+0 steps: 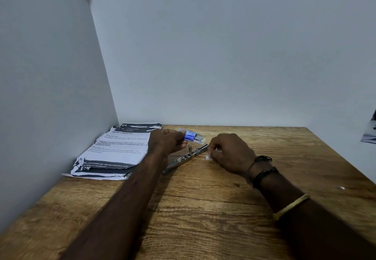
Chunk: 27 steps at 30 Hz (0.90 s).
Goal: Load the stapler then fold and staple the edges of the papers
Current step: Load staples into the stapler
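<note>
A silver stapler (184, 159) lies opened flat on the wooden table (203, 209), running diagonally between my hands. My left hand (166, 141) pinches a small blue staple box (191, 135), its inner tray slid out to the right, just above the stapler's far end. My right hand (230, 154) rests on the table right of the stapler, fingers curled near the stapler's tip; I cannot see anything in them. A small white scrap (207, 157) lies by that hand. A stack of torn printed papers (114, 152) lies at the back left against the wall.
White walls close the table on the left and at the back. A dark object (369, 135) hangs at the right edge of view. A tiny white speck (342, 188) lies on the table at the right.
</note>
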Available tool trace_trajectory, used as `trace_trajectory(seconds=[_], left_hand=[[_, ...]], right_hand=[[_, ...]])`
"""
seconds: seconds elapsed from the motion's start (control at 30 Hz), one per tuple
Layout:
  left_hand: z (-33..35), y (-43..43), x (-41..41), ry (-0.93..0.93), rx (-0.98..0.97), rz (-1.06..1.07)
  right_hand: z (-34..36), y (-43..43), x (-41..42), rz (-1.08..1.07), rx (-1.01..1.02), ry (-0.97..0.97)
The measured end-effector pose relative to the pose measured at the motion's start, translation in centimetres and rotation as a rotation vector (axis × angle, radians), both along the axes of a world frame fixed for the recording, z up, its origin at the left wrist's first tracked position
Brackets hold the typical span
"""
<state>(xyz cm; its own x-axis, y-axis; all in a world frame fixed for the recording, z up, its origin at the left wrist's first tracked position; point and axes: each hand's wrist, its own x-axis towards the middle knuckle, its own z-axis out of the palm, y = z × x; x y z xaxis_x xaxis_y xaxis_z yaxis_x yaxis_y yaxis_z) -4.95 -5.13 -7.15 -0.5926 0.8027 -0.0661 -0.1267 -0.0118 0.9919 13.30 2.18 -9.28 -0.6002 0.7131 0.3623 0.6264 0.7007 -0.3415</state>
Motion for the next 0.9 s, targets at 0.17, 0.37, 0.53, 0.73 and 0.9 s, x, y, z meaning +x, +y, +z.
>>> trace_trajectory(seconds=[0.17, 0.37, 0.53, 0.73, 0.9], left_hand=[[0.01, -0.02, 0.08, 0.008, 0.001, -0.003], [0.16, -0.10, 0.10, 0.006, 0.000, -0.008], [0.10, -0.10, 0.06, 0.005, 0.002, -0.008], [-0.08, -0.01, -0.07, 0.005, 0.002, 0.004], [-0.13, 0.15, 0.00, -0.020, 0.023, 0.000]], right_hand=[[-0.17, -0.19, -0.15, -0.020, 0.039, -0.028], [-0.57, 0.02, -0.61, -0.034, 0.053, -0.077], [-0.48, -0.05, -0.46, -0.025, 0.053, -0.096], [-0.35, -0.19, -0.34, -0.010, 0.045, -0.030], [-0.37, -0.36, -0.82, 0.050, 0.012, -0.085]])
